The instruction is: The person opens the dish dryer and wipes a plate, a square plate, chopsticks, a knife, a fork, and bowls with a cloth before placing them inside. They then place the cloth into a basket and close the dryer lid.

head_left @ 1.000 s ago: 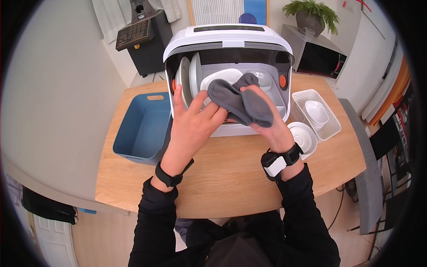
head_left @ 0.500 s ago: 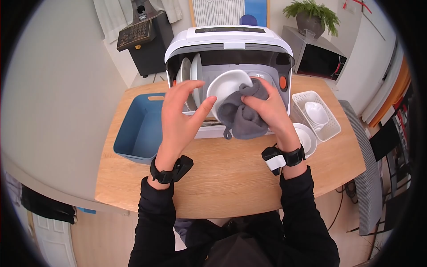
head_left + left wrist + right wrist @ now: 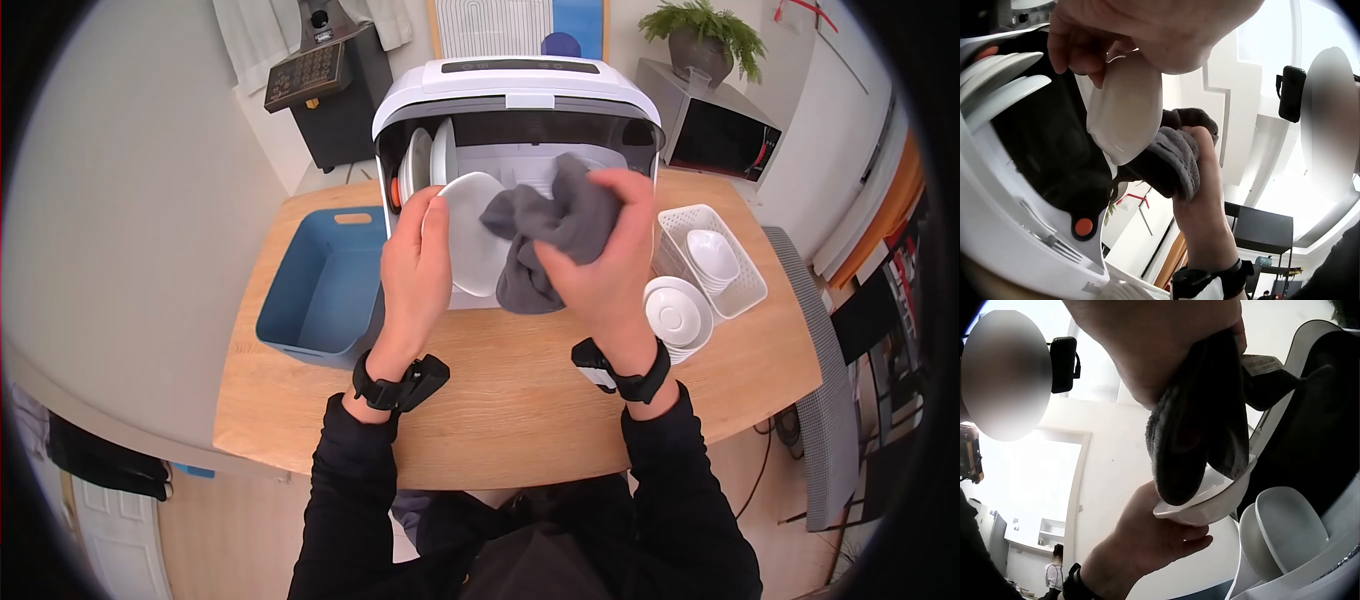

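A white bowl [image 3: 470,235] is gripped at its left rim by my left hand [image 3: 415,265], the thumb on the near side. My right hand [image 3: 605,275] holds a bunched grey cloth [image 3: 560,225] beside the bowl's right edge. In the right wrist view the cloth [image 3: 1179,450] hangs down over the bowl's inside [image 3: 1210,506]. Both hands are in front of a white dish cabinet [image 3: 515,75] with its front open. Two white plates [image 3: 430,155] stand upright in its left side. The left wrist view shows forks [image 3: 1054,240] at the cabinet's front edge.
A blue bin [image 3: 325,285] stands on the wooden table [image 3: 500,400] at left. To the right are stacked white saucers [image 3: 675,315] and a white basket [image 3: 740,285] with small bowls [image 3: 712,255]. Behind them are a microwave [image 3: 720,140] and a potted plant [image 3: 695,45].
The white bowl has come out of the cabinet toward the front left. My left hand, first at the cloth and then apart, now grips the bowl; the cloth stays in my right hand.
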`<control>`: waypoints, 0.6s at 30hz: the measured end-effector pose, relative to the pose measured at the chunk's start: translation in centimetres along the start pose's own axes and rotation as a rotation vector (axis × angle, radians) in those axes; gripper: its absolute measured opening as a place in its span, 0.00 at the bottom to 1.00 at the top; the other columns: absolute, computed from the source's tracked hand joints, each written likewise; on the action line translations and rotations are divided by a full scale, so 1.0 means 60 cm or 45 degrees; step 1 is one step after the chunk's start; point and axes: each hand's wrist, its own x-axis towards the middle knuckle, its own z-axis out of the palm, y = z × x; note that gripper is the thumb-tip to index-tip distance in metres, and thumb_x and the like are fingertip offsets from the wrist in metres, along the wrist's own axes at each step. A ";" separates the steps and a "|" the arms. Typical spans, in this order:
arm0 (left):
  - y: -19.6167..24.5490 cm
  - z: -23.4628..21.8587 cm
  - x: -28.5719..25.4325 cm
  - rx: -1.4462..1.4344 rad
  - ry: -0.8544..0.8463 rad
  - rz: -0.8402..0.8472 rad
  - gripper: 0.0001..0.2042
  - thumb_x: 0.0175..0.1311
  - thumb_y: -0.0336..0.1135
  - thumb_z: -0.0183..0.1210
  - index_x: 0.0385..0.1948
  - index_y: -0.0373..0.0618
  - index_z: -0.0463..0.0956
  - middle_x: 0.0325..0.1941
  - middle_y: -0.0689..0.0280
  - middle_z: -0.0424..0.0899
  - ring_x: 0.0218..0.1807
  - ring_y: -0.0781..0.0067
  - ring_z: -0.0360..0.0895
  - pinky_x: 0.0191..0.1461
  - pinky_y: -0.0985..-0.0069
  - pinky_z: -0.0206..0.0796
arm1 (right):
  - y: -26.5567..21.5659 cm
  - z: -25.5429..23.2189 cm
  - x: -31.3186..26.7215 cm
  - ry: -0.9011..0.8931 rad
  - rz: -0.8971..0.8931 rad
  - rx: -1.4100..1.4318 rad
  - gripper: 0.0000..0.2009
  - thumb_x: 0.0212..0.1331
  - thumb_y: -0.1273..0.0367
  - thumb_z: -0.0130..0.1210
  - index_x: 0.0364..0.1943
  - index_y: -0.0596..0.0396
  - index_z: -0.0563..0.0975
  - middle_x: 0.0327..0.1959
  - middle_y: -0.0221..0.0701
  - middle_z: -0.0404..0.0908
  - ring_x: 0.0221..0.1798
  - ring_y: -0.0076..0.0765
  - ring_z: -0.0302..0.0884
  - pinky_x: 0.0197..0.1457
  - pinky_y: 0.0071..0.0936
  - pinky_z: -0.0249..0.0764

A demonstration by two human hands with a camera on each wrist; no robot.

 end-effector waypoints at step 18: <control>-0.057 0.073 0.020 0.395 -0.098 0.064 0.16 0.73 0.43 0.43 0.42 0.39 0.74 0.32 0.46 0.81 0.39 0.40 0.78 0.42 0.55 0.67 | 0.007 -0.068 0.000 -0.832 0.270 -0.232 0.19 0.39 0.81 0.57 0.41 0.53 0.77 0.39 0.39 0.80 0.43 0.52 0.77 0.44 0.40 0.74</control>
